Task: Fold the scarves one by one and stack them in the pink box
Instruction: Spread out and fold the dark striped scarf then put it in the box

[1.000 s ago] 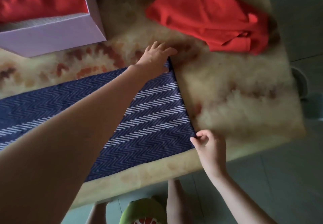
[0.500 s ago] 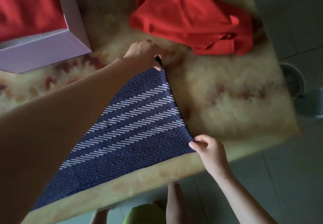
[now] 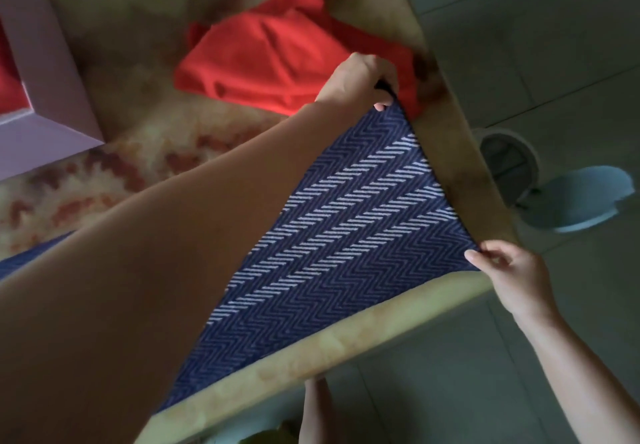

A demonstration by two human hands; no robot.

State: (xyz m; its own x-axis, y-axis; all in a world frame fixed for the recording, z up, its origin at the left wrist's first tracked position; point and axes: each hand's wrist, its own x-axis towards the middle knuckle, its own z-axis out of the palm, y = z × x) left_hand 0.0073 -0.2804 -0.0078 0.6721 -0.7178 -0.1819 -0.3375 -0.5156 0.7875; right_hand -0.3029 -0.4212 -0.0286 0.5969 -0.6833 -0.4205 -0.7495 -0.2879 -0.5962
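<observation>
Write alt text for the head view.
Two bare hands grip the end corners of a navy herringbone scarf on a mottled yellow table: left hand at the far corner, right hand pinching the near one. A crumpled red scarf lies beyond; a pink box stands far left.

Table [image 3: 346, 343]: cream top mottled with red-orange blotches, pale yellow rim, near right corner in view. On it: pink box [image 3: 45, 125] at far left, red scarf [image 3: 270, 59] crumpled by the far right edge, and navy scarf [image 3: 346, 236] with white herringbone stripes stretched over the near side up to the right edge. Box sits well apart from the red scarf; the navy scarf's far corner reaches the red one.
</observation>
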